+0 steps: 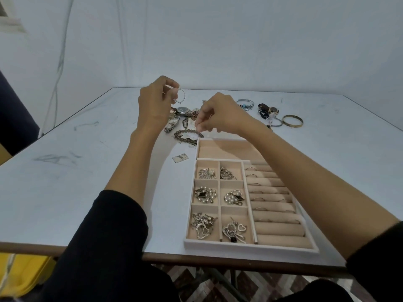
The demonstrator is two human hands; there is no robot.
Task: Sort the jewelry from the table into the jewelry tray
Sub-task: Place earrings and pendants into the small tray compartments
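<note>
Plain white wall [218,40], pale scuffed table [65,171], patterned floor [196,284], perhaps tiled

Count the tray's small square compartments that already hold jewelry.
6, all in the tray's left block: back left, back right, middle left, middle right, front left, front right. None looks hidden.

Makeshift studio, white backdrop [218,40], scuffed table [65,182]

2 forearms outstretched, left hand [152,103] raised pinching a thin bangle [185,95], right hand [218,114] lower, fingertips [198,127] pinched
</note>
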